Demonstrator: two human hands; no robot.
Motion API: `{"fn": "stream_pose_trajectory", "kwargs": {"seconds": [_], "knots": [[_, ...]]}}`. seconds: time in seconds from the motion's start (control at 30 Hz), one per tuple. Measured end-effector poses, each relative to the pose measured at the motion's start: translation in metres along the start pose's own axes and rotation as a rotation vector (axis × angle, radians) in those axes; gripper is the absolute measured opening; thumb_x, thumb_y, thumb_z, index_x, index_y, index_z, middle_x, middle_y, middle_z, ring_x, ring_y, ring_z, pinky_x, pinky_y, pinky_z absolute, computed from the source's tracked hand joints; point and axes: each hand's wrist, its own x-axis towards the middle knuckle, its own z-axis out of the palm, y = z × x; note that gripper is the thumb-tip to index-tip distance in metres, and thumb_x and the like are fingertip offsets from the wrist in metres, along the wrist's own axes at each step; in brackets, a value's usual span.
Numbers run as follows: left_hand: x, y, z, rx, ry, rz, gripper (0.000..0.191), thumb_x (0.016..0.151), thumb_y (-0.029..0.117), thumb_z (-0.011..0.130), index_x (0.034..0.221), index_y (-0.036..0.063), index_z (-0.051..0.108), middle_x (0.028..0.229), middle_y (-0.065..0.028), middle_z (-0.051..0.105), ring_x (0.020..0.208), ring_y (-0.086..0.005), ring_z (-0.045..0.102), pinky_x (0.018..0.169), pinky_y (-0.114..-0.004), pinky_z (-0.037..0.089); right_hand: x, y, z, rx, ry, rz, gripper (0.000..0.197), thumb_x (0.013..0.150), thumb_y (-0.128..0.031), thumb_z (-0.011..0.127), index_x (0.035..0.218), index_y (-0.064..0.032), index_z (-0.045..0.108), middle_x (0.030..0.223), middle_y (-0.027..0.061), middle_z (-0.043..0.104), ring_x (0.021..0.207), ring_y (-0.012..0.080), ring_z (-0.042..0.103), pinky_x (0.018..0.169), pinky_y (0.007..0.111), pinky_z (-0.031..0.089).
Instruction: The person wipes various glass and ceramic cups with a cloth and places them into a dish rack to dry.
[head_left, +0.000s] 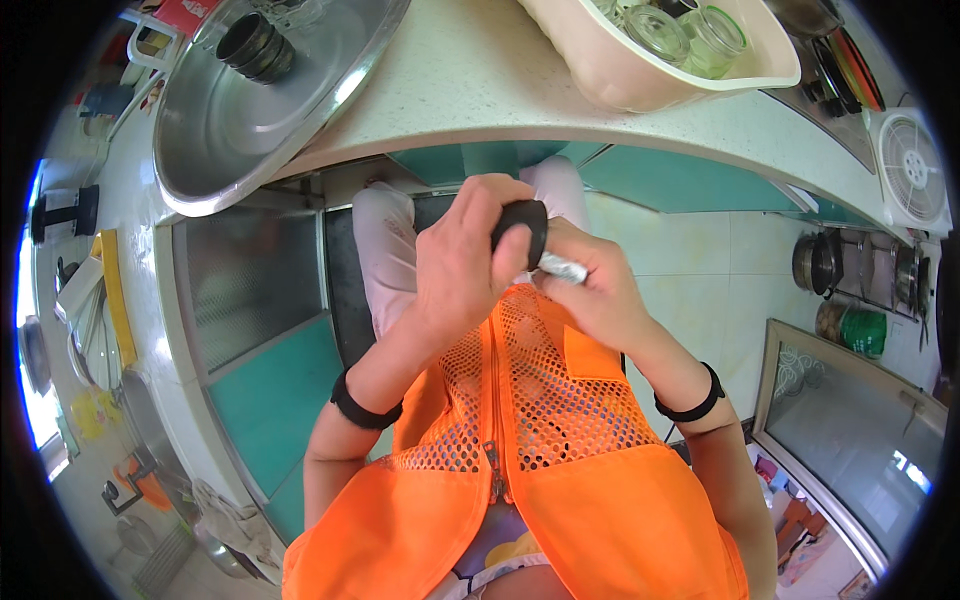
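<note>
My left hand (469, 244) is closed around a small black cup or bowl (523, 225), with the thumb over its near side. My right hand (596, 285) pinches a crumpled whitish cloth or paper (562, 267) against the cup's right side. Both hands are close together, above my lap and in front of the counter's edge. Whether the cloth reaches inside the cup cannot be seen. At the upper left, several dark cups (255, 49) are stacked on their side in a wide metal basin (225, 127).
A cream plastic tub (645, 94) with glass jars (712, 41) stands on the pale counter (465, 90). A white fan (913, 166) is at the right. Teal cabinets (277, 405) flank me at the left, and a glass-panelled door (847, 405) stands at the lower right.
</note>
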Motion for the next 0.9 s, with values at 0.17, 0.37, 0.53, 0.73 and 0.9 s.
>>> {"fn": "stream_pose_trajectory", "kwargs": {"seconds": [0.17, 0.37, 0.53, 0.73, 0.9], "knots": [[0.004, -0.011, -0.003, 0.187, 0.035, 0.404, 0.028, 0.087, 0.029, 0.053, 0.106, 0.0076, 0.055, 0.104, -0.0116, 0.055, 0.079, -0.0322, 0.059, 0.067, -0.037, 0.050, -0.007, 0.001, -0.004, 0.995, -0.062, 0.581, 0.033, 0.078, 0.001, 0.061, 0.112, 0.0014, 0.061, 0.098, -0.0009, 0.061, 0.077, 0.0061, 0.053, 0.068, 0.024, 0.044], [0.003, 0.008, -0.005, -0.468, -0.110, -0.373, 0.034, 0.098, 0.032, 0.041, 0.109, 0.0025, 0.052, 0.094, -0.0104, 0.057, 0.079, -0.0188, 0.057, 0.075, -0.028, 0.047, 0.004, 0.006, -0.001, -0.228, 0.035, -0.323, 0.032, 0.064, 0.004, 0.069, 0.094, 0.0004, 0.061, 0.097, 0.0096, 0.060, 0.087, 0.0307, 0.054, 0.071, 0.034, 0.048], [0.001, 0.007, -0.003, -0.676, -0.090, -0.423, 0.035, 0.097, 0.026, 0.046, 0.124, 0.0024, 0.043, 0.101, -0.0083, 0.056, 0.087, -0.0143, 0.054, 0.080, -0.026, 0.044, 0.010, -0.002, -0.006, -0.069, 0.095, -0.151, 0.031, 0.069, 0.000, 0.070, 0.098, -0.0003, 0.062, 0.098, 0.0100, 0.061, 0.083, 0.0291, 0.056, 0.073, 0.030, 0.048], [0.002, 0.010, -0.013, -0.708, -0.183, -0.340, 0.043, 0.096, 0.031, 0.050, 0.126, 0.0008, 0.040, 0.085, -0.0070, 0.055, 0.066, -0.0125, 0.053, 0.063, -0.025, 0.045, 0.013, -0.004, -0.006, 0.158, 0.155, -0.062, 0.033, 0.068, -0.001, 0.069, 0.100, -0.0008, 0.062, 0.097, 0.0103, 0.060, 0.083, 0.0283, 0.057, 0.070, 0.030, 0.048], [0.004, 0.004, -0.018, -0.505, -0.251, -0.549, 0.042, 0.099, 0.037, 0.040, 0.111, -0.0021, 0.051, 0.068, -0.0053, 0.052, 0.063, -0.0107, 0.051, 0.059, -0.025, 0.043, 0.013, 0.002, -0.010, -0.451, 0.052, -0.455, 0.036, 0.063, 0.000, 0.069, 0.098, -0.0013, 0.061, 0.097, 0.0098, 0.060, 0.084, 0.0297, 0.055, 0.073, 0.034, 0.047]]}}
